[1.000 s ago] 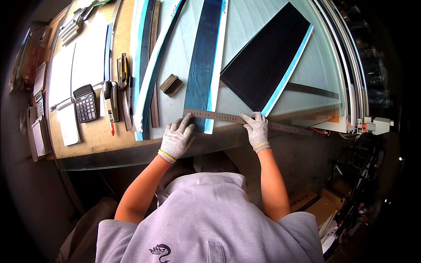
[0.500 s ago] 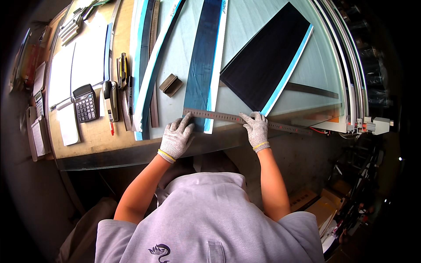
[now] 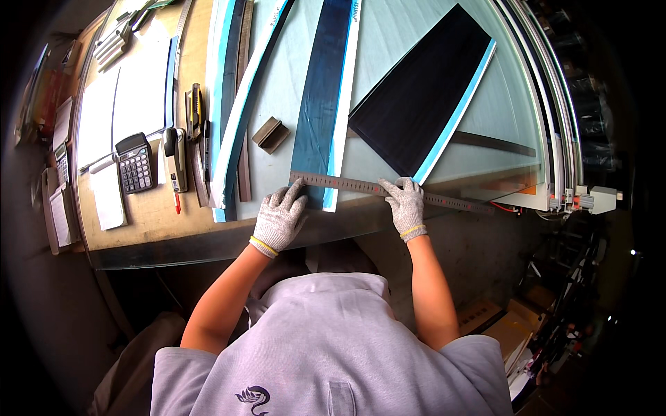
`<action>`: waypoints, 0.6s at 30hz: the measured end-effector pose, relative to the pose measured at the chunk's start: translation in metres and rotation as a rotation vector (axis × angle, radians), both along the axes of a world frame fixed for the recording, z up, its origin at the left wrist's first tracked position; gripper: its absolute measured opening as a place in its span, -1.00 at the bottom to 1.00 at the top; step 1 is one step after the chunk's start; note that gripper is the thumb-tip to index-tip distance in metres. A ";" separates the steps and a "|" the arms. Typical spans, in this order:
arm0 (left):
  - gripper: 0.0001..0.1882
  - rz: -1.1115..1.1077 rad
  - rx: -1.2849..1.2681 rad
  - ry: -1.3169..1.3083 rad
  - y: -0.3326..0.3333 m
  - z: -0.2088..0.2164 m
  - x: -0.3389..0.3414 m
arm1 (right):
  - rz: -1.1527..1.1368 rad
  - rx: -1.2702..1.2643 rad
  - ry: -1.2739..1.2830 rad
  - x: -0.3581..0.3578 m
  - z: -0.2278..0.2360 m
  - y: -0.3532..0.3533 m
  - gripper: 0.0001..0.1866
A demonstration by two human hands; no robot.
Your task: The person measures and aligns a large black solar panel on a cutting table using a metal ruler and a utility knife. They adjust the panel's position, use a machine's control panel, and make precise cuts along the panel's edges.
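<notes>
Your steel ruler crosses the near end of the blue strip. Your left hand, fingers loosely spread, touches its left end; your right hand covers its middle, grip unclear.

The left hand and right hand are gloved in speckled pale grey with yellow cuff trim. The ruler is brownish grey with fine dark graduations and small reddish marks. The middle strip is deep blue, edged bright blue and white on its right; the broad sheet is near-black with a bright-blue and white right border. The calculator is dark grey, the cutter yellow and black, the shirt lavender-grey with a black curling motif.
</notes>
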State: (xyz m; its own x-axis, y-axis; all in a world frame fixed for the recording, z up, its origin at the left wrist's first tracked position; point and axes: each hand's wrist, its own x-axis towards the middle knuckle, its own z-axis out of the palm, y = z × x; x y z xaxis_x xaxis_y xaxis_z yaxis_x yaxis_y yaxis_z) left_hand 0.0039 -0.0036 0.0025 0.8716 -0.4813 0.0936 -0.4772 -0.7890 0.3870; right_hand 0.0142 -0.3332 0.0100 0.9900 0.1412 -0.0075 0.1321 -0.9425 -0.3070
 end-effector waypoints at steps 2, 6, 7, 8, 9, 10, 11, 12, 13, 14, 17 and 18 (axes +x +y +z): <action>-0.50 0.000 0.000 0.000 0.000 0.000 0.000 | 0.000 -0.002 0.003 0.000 0.000 0.000 -0.51; -0.50 -0.001 0.003 -0.001 0.000 0.001 0.000 | 0.000 -0.003 0.012 0.000 -0.001 -0.001 -0.51; -0.51 -0.001 0.004 0.000 0.000 0.001 0.000 | -0.001 -0.004 0.015 0.000 -0.001 -0.001 -0.50; -0.51 0.001 0.002 -0.001 0.000 0.001 0.000 | -0.004 -0.003 0.020 0.000 0.000 -0.001 -0.50; -0.51 0.002 -0.001 -0.001 0.000 0.001 0.000 | -0.008 -0.003 0.025 0.000 0.001 0.000 -0.51; -0.51 0.003 -0.003 -0.002 0.000 0.001 0.000 | -0.011 -0.002 0.030 0.000 0.001 0.000 -0.51; -0.51 0.003 -0.004 -0.002 -0.001 0.001 0.000 | -0.012 -0.001 0.030 0.000 0.001 0.000 -0.51; -0.51 0.003 -0.004 -0.003 -0.001 0.001 0.000 | -0.013 -0.001 0.029 0.000 0.001 0.000 -0.50; -0.51 0.003 -0.004 -0.004 -0.001 0.001 0.000 | -0.014 0.000 0.029 0.000 0.000 0.000 -0.50; -0.51 0.004 -0.004 -0.003 -0.001 0.001 0.000 | -0.014 -0.002 0.031 0.000 0.001 0.000 -0.50; -0.51 0.005 -0.001 -0.003 -0.001 0.001 0.000 | -0.016 -0.008 0.037 0.000 0.002 0.001 -0.51; -0.51 0.004 0.001 -0.003 -0.001 0.001 0.000 | -0.016 -0.009 0.038 0.000 0.002 0.001 -0.51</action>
State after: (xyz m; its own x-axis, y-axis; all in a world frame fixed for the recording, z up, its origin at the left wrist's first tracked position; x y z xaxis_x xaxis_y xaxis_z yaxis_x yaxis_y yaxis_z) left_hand 0.0037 -0.0042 0.0033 0.8734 -0.4775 0.0957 -0.4748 -0.7913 0.3853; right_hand 0.0142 -0.3319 0.0122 0.9910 0.1252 -0.0468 0.1054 -0.9472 -0.3029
